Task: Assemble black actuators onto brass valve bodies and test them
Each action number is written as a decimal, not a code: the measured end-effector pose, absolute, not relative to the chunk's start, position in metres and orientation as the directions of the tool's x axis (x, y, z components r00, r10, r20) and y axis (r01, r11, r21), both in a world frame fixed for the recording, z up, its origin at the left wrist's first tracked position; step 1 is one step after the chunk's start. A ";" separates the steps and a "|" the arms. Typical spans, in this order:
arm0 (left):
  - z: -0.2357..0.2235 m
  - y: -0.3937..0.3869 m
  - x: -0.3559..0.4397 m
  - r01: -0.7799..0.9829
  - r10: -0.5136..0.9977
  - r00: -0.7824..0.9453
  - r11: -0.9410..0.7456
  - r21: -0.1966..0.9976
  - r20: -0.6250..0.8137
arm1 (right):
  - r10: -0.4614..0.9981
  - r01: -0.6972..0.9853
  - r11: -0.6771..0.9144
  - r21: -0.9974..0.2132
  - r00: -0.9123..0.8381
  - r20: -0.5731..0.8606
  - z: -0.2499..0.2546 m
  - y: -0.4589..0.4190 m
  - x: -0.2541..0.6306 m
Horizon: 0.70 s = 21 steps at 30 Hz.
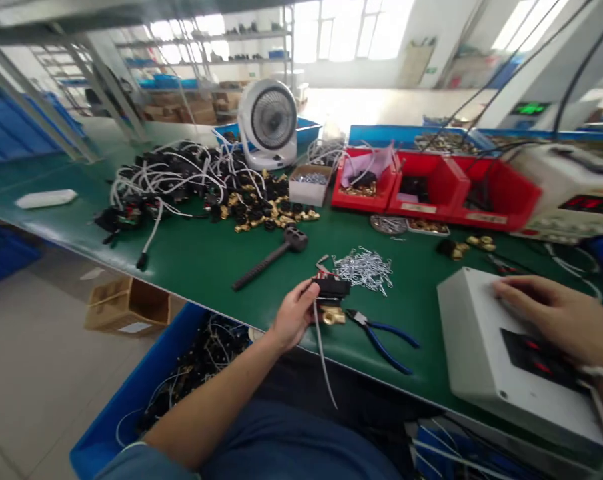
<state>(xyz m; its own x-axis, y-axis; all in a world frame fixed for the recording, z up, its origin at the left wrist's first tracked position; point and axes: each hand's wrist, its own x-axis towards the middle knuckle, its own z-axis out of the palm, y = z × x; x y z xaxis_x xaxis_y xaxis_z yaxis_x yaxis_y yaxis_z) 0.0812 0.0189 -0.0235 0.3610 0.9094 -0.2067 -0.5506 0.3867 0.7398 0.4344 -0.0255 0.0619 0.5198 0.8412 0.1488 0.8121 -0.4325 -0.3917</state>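
Observation:
My left hand is closed around a black valve-like part with a brass fitting below it and a white cable hanging over the table edge. Just right of the part lie blue-handled cutting pliers, jaws toward it. A pile of small silver pins lies behind. My right hand rests on a white box with a black panel of red-lit switches. Its fingers are curled together at the box's top; whatever they pinch is hidden.
A dark mallet lies left of the pins. Behind are black parts with white cables, a fan, red bins and a display instrument. A blue crate stands below the table's left edge.

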 end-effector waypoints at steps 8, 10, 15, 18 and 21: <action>-0.016 0.013 0.078 -0.553 0.906 0.369 0.393 0.735 -0.207 | 0.778 0.690 -0.530 -0.493 0.627 0.041 0.059 -0.027 0.425; -0.017 0.013 0.078 -0.554 0.904 0.371 0.399 0.730 -0.213 | 0.771 0.681 -0.539 -0.496 0.636 0.037 0.059 -0.029 0.425; -0.016 0.014 0.076 -0.621 0.896 0.371 0.434 0.653 -0.243 | 0.724 0.622 -0.582 -0.524 0.689 0.015 0.063 -0.029 0.414; -0.006 0.014 0.076 -0.658 0.844 0.410 0.536 0.529 -0.345 | 0.708 0.599 -0.600 -0.530 0.706 -0.003 0.066 -0.028 0.406; 0.005 0.013 0.076 -0.662 0.797 0.437 0.599 0.450 -0.418 | 0.702 0.591 -0.599 -0.539 0.712 0.001 0.066 -0.029 0.404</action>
<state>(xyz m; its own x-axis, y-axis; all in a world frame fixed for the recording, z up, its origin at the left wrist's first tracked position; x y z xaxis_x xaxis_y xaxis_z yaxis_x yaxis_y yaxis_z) 0.0757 0.0135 0.0051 0.4366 0.7969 -0.4176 -0.6623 0.5989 0.4503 0.4042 -0.0291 0.0664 0.7124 0.7018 0.0011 0.5913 -0.5994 -0.5395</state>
